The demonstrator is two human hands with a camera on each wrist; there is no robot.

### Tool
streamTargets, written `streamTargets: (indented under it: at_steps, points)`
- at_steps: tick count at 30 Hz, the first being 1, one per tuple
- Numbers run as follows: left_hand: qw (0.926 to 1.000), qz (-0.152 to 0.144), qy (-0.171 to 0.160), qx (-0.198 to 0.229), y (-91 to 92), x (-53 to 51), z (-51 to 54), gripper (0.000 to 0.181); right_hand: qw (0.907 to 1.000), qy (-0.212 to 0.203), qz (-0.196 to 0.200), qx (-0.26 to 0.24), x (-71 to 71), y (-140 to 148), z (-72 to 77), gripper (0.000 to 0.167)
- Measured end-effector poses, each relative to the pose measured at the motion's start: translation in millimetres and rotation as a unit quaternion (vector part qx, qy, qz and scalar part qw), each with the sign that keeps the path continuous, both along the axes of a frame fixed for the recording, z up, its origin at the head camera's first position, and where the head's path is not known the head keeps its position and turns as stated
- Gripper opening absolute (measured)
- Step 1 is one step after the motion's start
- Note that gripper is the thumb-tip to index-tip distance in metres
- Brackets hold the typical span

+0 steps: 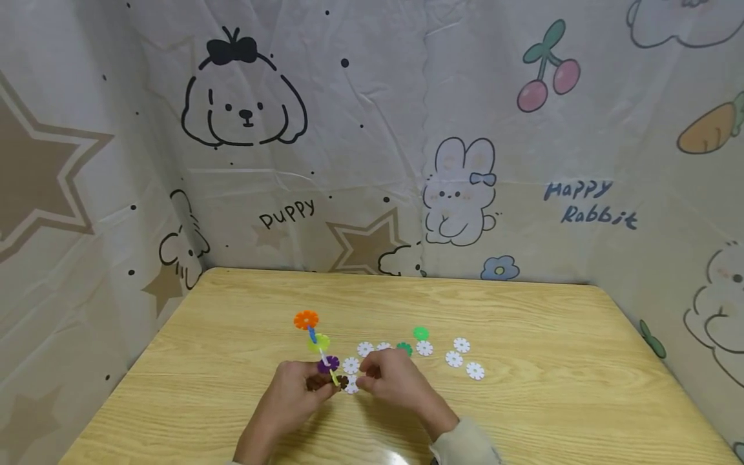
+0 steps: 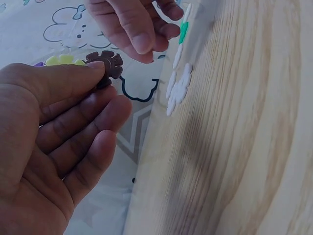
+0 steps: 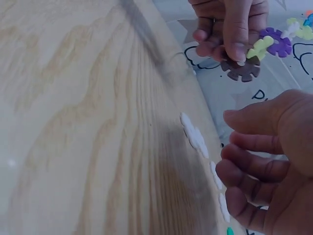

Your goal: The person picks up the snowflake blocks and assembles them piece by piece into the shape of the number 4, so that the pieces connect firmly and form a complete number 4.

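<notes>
My left hand [image 1: 287, 395] pinches a brown notched plastic disc [image 3: 242, 71] between thumb and fingers. From that disc rises a chain of interlocked snowflake discs, among them a purple disc [image 1: 329, 364], a yellow-green disc [image 1: 319, 343], a blue one seen edge-on [image 1: 312, 334] and an orange disc [image 1: 306, 320] at the far end. Just right of the brown disc is my right hand [image 1: 395, 380], its fingers loosely bent and holding nothing in the right wrist view. A white disc [image 1: 351, 387] lies on the table between the hands.
Several white discs [image 1: 475, 371] lie flat on the wooden table [image 1: 552, 413], with a bright green disc [image 1: 421, 333] and a darker green disc [image 1: 405, 349] among them. Behind the table's far edge hangs a printed curtain [image 1: 366, 161], which also runs along both sides.
</notes>
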State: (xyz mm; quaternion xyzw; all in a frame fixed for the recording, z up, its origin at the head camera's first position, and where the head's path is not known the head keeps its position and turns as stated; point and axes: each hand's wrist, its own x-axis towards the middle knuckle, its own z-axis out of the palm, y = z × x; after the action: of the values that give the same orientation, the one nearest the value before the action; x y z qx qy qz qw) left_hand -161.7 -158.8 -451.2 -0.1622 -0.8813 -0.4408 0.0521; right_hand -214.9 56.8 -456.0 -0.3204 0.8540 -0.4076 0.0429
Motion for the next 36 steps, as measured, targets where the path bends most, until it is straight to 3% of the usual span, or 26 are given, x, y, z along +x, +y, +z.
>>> streamTargets:
  at_steps: [3, 9, 16, 21, 26, 36]
  points:
    - [0.9999, 0.011, 0.006, 0.002, -1.4, 0.4, 0.1, 0.006, 0.9995, 0.013, -0.017, 0.023, -0.4, -5.2, -1.9, 0.009]
    - [0.9995, 0.029, 0.006, 0.015, -4.8, 1.5, 0.8, 0.006, 0.9953, -0.002, -0.060, 0.076, 0.9, -15.5, -6.9, 0.020]
    - [0.9991, 0.038, 0.014, 0.013, -7.8, 1.3, 1.9, 0.003, 0.9810, -0.003, -0.123, 0.150, 1.2, -29.1, -9.3, 0.032]
    - [0.9989, 0.040, 0.018, 0.019, -8.8, 1.5, 0.8, 0.003, 0.9731, -0.019, -0.143, 0.180, 1.8, -33.9, -9.4, 0.033]
    - [0.9988, 0.037, 0.021, 0.026, -8.1, 1.4, 0.1, 0.009, 0.9766, -0.020, -0.135, 0.166, 3.6, -29.4, -6.9, 0.033]
    - [0.9991, 0.022, 0.010, 0.033, -4.3, -1.0, -2.1, 0.002, 0.9956, -0.040, -0.072, 0.045, 1.5, -14.9, -2.0, 0.019]
